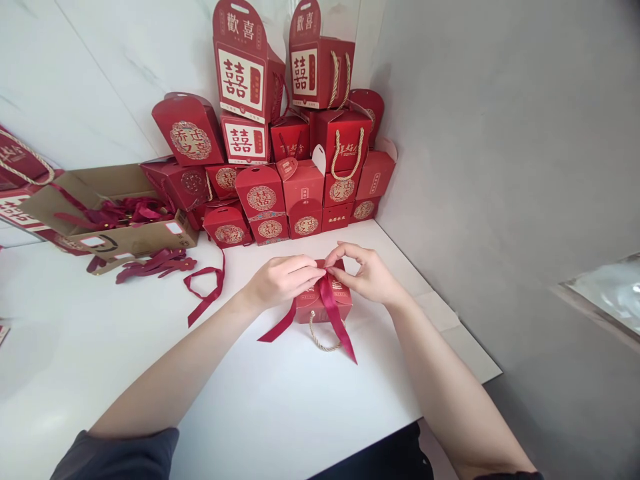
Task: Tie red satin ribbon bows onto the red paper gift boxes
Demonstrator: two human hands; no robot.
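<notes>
A small red gift box (306, 313) with a twisted rope handle (320, 341) stands on the white table (280, 400). Over its top runs a dark red ribbon (334, 313), whose two tails hang down the front side. My left hand (290, 277) is closed at the top of the box, its fingertips pinching the ribbon. My right hand (363, 270) meets it there, thumb and forefinger closed on the same ribbon. The fingers partly hide the place where the ribbon crosses.
Stacked red gift boxes (305, 180) line the back wall. A cardboard box (135, 243) holding dark red ribbons is at the left, with more ribbons (157, 265) before it. One loose ribbon (215, 293) lies left of my hands. A grey wall (475, 167) rises at the right.
</notes>
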